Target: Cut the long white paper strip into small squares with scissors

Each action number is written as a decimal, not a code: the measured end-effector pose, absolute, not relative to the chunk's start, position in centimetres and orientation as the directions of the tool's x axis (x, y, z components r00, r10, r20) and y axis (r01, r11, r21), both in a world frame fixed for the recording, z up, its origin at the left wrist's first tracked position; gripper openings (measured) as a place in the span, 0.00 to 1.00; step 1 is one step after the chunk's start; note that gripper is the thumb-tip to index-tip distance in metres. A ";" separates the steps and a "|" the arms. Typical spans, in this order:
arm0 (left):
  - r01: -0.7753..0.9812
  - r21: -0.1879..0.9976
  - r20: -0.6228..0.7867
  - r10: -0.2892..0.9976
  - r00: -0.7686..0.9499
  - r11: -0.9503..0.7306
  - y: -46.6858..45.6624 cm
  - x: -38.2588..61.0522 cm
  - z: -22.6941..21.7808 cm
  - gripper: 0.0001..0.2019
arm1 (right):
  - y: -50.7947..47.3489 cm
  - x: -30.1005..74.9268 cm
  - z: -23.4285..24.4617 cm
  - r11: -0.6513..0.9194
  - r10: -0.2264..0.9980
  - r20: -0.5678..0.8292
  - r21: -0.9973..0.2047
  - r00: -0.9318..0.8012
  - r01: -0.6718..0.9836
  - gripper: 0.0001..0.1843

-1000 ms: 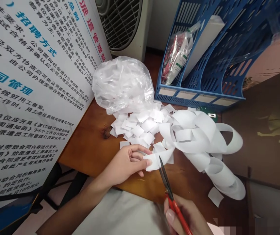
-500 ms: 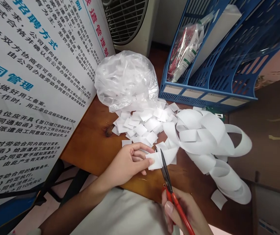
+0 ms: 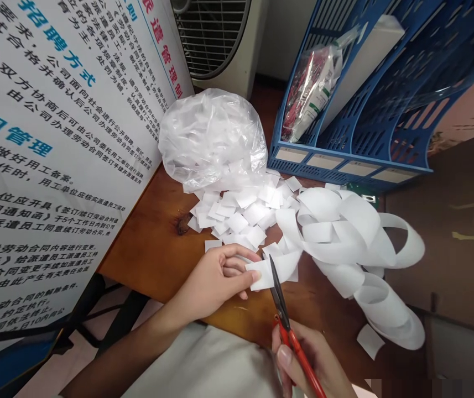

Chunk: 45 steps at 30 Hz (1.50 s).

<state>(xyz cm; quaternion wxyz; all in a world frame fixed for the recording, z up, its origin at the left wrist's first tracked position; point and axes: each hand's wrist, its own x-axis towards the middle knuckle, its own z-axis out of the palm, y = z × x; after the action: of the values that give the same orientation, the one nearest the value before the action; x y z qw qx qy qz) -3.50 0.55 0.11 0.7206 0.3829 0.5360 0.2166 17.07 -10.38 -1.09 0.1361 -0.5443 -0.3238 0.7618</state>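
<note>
My left hand [image 3: 224, 276] pinches the free end of a long white strip [image 3: 288, 268] between thumb and fingers. In my right hand [image 3: 303, 354] are red-handled scissors [image 3: 280, 304], their dark blades parted around the strip just right of my left thumb. From there the strip runs right into a heap of loose curled loops [image 3: 344, 232]. Beyond my left hand lies a pile of small white cut pieces [image 3: 237, 221]. The pile reaches the mouth of a clear plastic bag [image 3: 214, 135] filled with white pieces.
A blue file rack [image 3: 344, 160] stands at the back right, holding a clear packet [image 3: 313, 91] with red contents. A large printed board [image 3: 54, 166] borders the left of the wooden table [image 3: 145, 243]. Behind sits a fan unit [image 3: 215, 33]. One loose piece [image 3: 370, 341] lies at right.
The view has shifted slightly. Both hands, the strip and the scissors hold nearly the same places, with the blades still across the strip.
</note>
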 end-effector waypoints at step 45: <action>0.123 0.840 -0.536 0.775 0.336 0.528 0.5 -4.6 0.6 0.12 | -10.9 15.7 -2.5 -0.822 0.450 -0.847 -0.517 -0.284 0.239 0.36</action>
<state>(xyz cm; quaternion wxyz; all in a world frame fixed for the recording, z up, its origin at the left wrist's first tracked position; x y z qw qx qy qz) -4.56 0.48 0.63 0.6973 0.4261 0.5269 0.2335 15.70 -10.88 -2.52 0.0706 -0.5942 -0.2899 0.7469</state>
